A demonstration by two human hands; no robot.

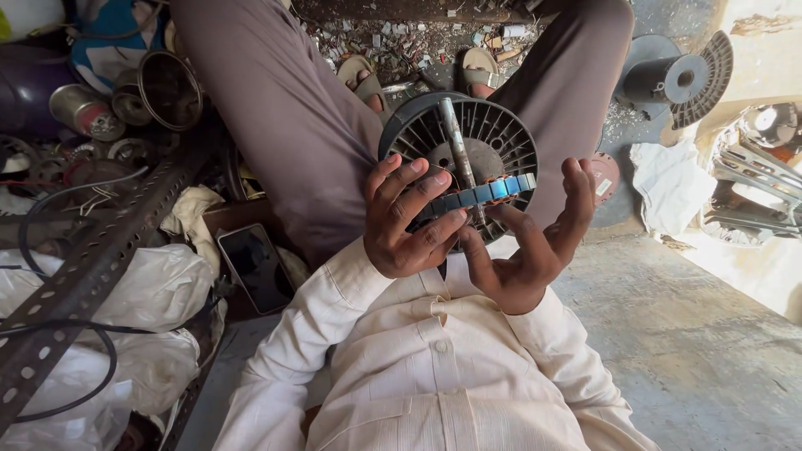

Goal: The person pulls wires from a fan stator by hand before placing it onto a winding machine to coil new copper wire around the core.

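Blue part: a curved strip of blue metallic segments (480, 194), set edge to edge in 1 arc, held level in front of the chest, between both hands and just in front of a black spool.
Steel rod: a grey shaft (459, 152) stands nearly upright behind the strip, crossing it near the middle; whether it touches the strip cannot be told.
Left hand: left hand (407, 219) raised, back of the hand toward the camera, wrist bent upward. Fingers (415, 178) curled over the left end of the strip, thumb below, pinching it. Grip: closed on the strip.
Right hand: right hand (535, 238) raised, palm turned inward and up, wrist bent back. Fingers spread and mostly straight; the right end of the strip lies by the fingertips, thumb reaching up toward the rod from below. Loose support rather than a closed fist; exact contact at the tips cannot be told.
Forearms: both in cream shirt sleeves (301, 334), elbows out, hands meeting at the midline.
Black spool: a finned black plastic spool (489, 134) rests between the knees, face toward the camera.
Legs: brown trousers (276, 108), knees apart, sandalled feet (480, 71) on littered ground.
Left surroundings: a dark phone (253, 267) lies beside a perforated steel angle bar (83, 276), white plastic bags (159, 292) and black cable.
Right surroundings: a second black spool (677, 79) lies on its side, well apart, near a white cloth (668, 184) on the concrete floor (685, 334).
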